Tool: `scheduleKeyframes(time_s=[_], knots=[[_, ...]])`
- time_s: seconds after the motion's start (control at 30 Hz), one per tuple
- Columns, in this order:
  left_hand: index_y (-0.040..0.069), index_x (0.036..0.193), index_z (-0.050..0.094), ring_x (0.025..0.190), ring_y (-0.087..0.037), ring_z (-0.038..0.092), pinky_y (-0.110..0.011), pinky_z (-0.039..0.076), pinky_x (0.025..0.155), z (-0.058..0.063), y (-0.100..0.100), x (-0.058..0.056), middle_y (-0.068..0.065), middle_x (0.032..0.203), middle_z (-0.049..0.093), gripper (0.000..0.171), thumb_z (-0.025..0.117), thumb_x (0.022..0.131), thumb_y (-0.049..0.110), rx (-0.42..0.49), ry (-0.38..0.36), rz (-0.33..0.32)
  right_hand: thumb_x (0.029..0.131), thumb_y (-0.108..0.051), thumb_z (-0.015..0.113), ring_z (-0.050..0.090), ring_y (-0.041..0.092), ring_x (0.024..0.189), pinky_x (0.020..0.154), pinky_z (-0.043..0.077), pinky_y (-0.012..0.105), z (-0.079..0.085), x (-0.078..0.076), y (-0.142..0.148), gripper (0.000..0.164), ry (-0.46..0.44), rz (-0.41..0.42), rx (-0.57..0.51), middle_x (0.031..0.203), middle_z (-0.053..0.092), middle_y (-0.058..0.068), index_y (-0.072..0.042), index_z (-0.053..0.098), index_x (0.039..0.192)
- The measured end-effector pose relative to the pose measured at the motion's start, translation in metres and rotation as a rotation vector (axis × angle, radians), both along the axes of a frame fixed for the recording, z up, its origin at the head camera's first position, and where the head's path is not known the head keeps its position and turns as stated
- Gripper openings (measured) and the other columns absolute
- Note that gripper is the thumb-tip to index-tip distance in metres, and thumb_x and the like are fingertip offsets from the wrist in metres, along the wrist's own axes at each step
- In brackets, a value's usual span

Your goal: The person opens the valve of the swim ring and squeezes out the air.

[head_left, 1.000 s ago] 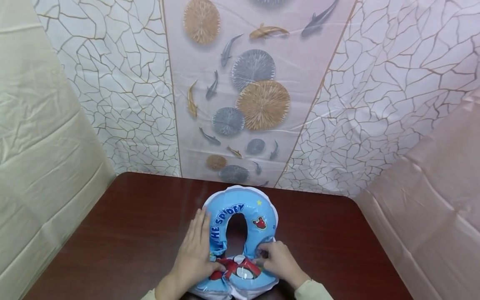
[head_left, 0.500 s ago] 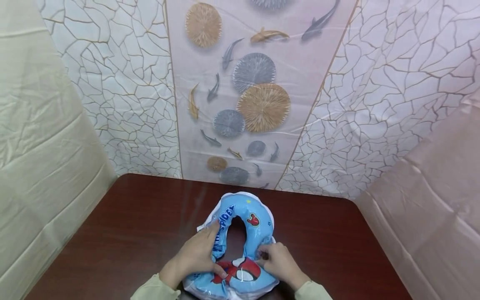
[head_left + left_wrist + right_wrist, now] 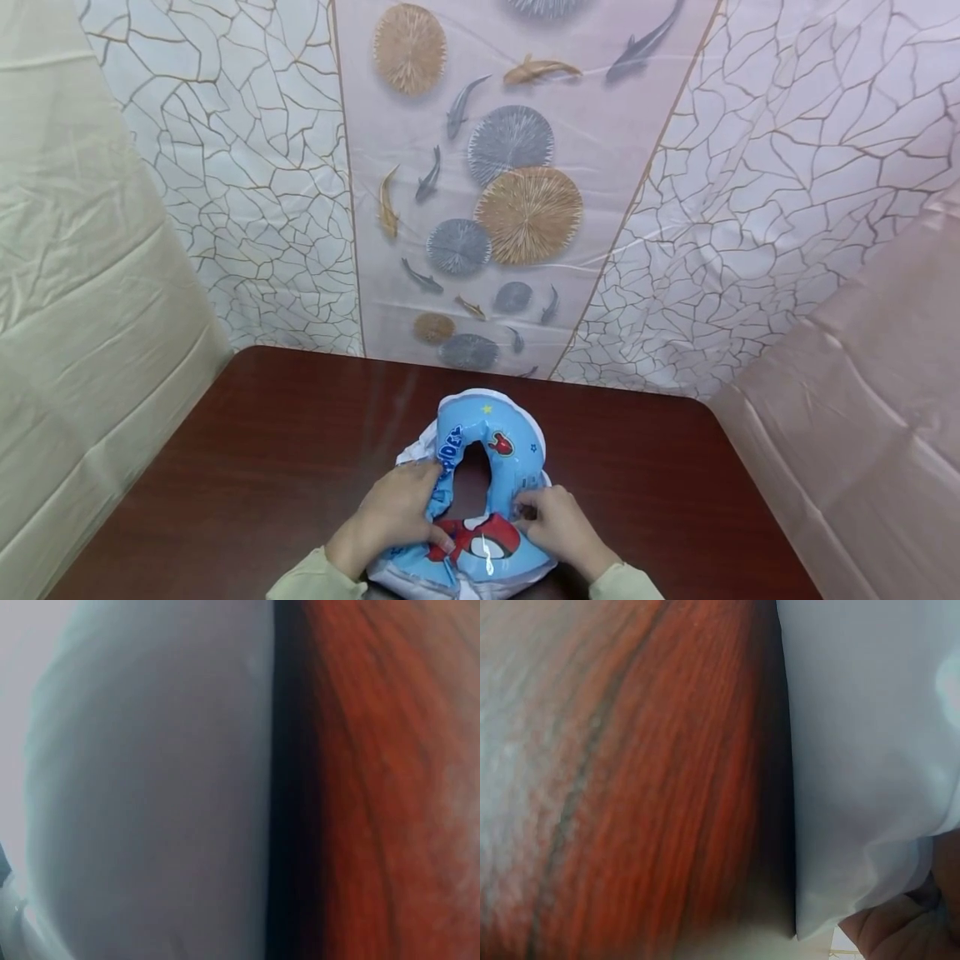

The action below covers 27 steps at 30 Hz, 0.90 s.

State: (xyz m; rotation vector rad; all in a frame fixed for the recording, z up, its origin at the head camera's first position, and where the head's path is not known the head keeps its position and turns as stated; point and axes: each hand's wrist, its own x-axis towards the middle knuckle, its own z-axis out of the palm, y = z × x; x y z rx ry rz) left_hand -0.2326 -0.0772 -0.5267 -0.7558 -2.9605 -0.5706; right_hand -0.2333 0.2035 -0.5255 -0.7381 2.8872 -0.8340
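A blue inflatable swim vest with a white edge, a red Spidey face and lettering lies on the table in the head view, an oval opening in its middle. My left hand presses on its left side, thumb over the red print, and the vest creases under it. On the right side, my right hand pinches the vest beside the opening with curled fingers; the pinched bit is mostly hidden. In the left wrist view the vest's pale side fills the left. Some right-hand fingers show beneath the pale vest in the right wrist view.
The dark red wooden table extends around the vest. Behind it hangs a patterned cloth with fish and round motifs. Beige cloth walls stand at both sides.
My left hand has moved down and nearer, its fingers pressing further into the vest's left side. That side has buckled inward and the vest's top has sunk. My right hand stays put.
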Motion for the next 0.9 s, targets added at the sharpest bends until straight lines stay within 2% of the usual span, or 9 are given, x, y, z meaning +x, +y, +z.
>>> scheduleKeyframes(time_s=[0.17,0.3,0.47,0.9], knots=[[0.006,0.13,0.057,0.118,-0.026,0.058,-0.043,0.047,0.102,-0.0022,0.0009,-0.0012,-0.008,0.128,0.063,0.104,0.08,0.058,0.077,-0.034,0.018,0.005,0.081,-0.006,0.079,0.047,0.0,0.057,0.054,0.044,0.022,0.0001,-0.0011,-0.0007,0.007,-0.012,-0.008,0.006,0.063,0.057,-0.016,-0.012,0.076,0.083],[0.006,0.124,0.06,0.113,-0.025,0.06,-0.042,0.048,0.099,-0.0018,0.0018,0.0004,-0.007,0.122,0.065,0.098,0.081,0.058,0.076,-0.06,0.068,0.001,0.081,-0.006,0.078,0.048,0.001,0.057,0.055,0.045,0.022,-0.0004,-0.0012,-0.0008,0.007,-0.019,-0.011,0.009,0.065,0.059,-0.015,-0.01,0.077,0.086],[0.005,0.123,0.061,0.115,-0.027,0.06,-0.04,0.047,0.101,0.001,0.0033,0.0036,-0.009,0.125,0.065,0.096,0.082,0.059,0.074,-0.09,0.106,0.0,0.081,-0.005,0.078,0.049,0.002,0.058,0.055,0.045,0.022,-0.0007,-0.0009,-0.0005,0.008,-0.034,-0.014,0.008,0.066,0.06,-0.015,-0.01,0.077,0.086],[0.005,0.128,0.061,0.121,-0.027,0.059,-0.041,0.047,0.103,-0.0047,0.0067,0.0027,-0.009,0.13,0.065,0.101,0.081,0.059,0.076,-0.113,0.085,0.023,0.08,-0.003,0.076,0.048,0.001,0.058,0.055,0.045,0.022,-0.0018,-0.0008,-0.0001,0.009,-0.012,-0.007,-0.005,0.065,0.059,-0.016,-0.011,0.076,0.083]])
